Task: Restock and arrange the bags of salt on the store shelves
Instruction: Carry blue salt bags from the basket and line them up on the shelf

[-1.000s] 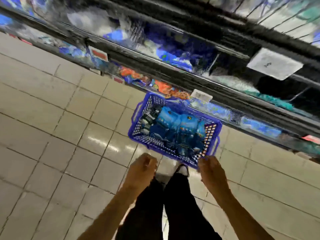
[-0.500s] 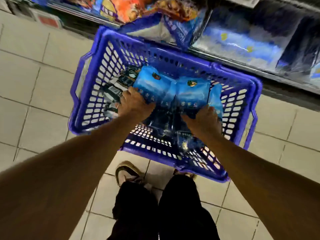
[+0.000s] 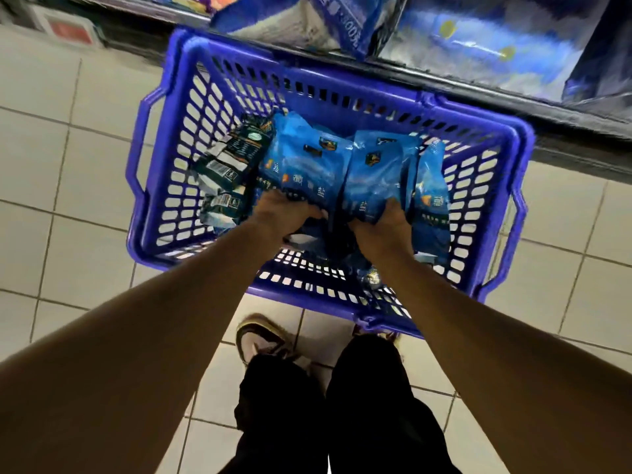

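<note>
Hands (image 3: 285,217) (image 3: 383,227) round salt bags (image 3: 304,165) in basket (image 3: 342,97)

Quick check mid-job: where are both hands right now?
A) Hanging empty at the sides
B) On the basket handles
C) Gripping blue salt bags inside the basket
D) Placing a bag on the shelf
C: the left hand and right hand each grip blue salt bags inside the purple basket.

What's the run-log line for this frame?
phase: pick from basket | left hand: grips blue salt bag | right hand: grips second blue bag | dark packs: untouched | shelf: behind basket
</note>
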